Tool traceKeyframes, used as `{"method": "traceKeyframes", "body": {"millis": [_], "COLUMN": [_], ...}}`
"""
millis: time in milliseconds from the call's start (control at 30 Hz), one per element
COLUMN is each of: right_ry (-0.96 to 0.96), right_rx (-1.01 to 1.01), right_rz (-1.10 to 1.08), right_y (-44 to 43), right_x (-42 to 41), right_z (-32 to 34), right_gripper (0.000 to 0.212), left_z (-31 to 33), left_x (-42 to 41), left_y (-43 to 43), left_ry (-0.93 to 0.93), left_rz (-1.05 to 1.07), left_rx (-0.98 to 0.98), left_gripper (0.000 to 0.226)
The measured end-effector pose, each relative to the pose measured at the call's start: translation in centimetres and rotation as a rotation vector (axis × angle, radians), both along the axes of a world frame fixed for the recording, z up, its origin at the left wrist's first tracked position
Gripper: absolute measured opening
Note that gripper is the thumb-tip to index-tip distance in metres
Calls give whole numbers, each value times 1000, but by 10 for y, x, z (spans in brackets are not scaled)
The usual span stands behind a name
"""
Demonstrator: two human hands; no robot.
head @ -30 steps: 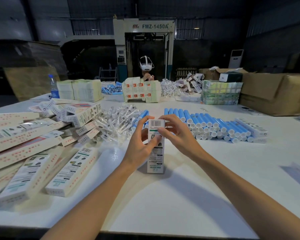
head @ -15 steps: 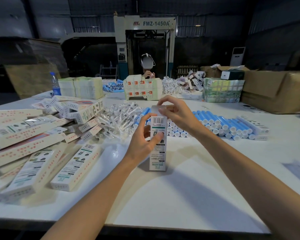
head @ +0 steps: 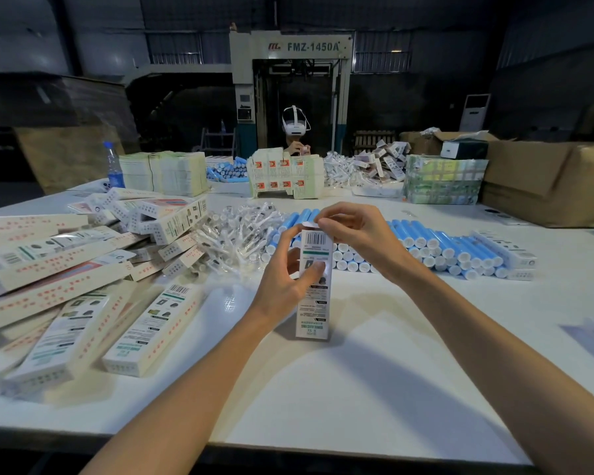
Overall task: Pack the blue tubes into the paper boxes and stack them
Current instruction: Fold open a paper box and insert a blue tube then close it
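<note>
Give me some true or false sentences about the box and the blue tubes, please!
1. The paper box is held upright. True.
2. Only one hand touches it. False: the left hand grips its middle and the right hand pinches its top flap.
3. The blue tubes lie in a row on the table behind the box. True.
4. The bottle of water stands at the far right. False: the water bottle is at the far left.
</note>
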State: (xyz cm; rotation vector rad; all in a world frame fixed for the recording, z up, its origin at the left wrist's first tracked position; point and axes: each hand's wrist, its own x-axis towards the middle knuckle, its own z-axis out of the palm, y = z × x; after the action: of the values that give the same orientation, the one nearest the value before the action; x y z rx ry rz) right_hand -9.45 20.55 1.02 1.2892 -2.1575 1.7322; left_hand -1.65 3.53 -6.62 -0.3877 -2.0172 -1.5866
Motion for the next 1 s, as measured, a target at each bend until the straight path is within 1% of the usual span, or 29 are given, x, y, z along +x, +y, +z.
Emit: {"method": "traceKeyframes", "body": {"millis": [200,300,400,467,533,600,733,867,1000], "right_ry": [-90,-81,-94,-132,-162,-182,-238,-139,-80], "right_rx": [11,30,29,27,31,17,-56,-80,-130], "right_rz": [25,28,32,52,79,97,159,102,44], "right_y": [0,-2,-3,-1,1,2,7,7,3], "right_x": [1,1,0,-1,-3,-3,0,7,10], "right_z": [9,12,13,14,15,12,-5,-23,-26], "right_gripper": [5,6,7,7,8,11,17,23,24], "left_z": [0,0,-2,-2,0,0,1,1,1], "left_x": [1,2,3,3,4,4,4,4,5], "left_y": [0,0,0,0,0,0,0,-1,0], "left_ry": [-1,-1,8,22,27,29,19,13,19], "left_rz": [3,1,-17,-32,-39,-32,-5,7,10], "left_rx": [-17,2,53,35,-1,-34,-37,-26,-29], "left_gripper": [61,62,67,72,73,70,67,65,59]}}
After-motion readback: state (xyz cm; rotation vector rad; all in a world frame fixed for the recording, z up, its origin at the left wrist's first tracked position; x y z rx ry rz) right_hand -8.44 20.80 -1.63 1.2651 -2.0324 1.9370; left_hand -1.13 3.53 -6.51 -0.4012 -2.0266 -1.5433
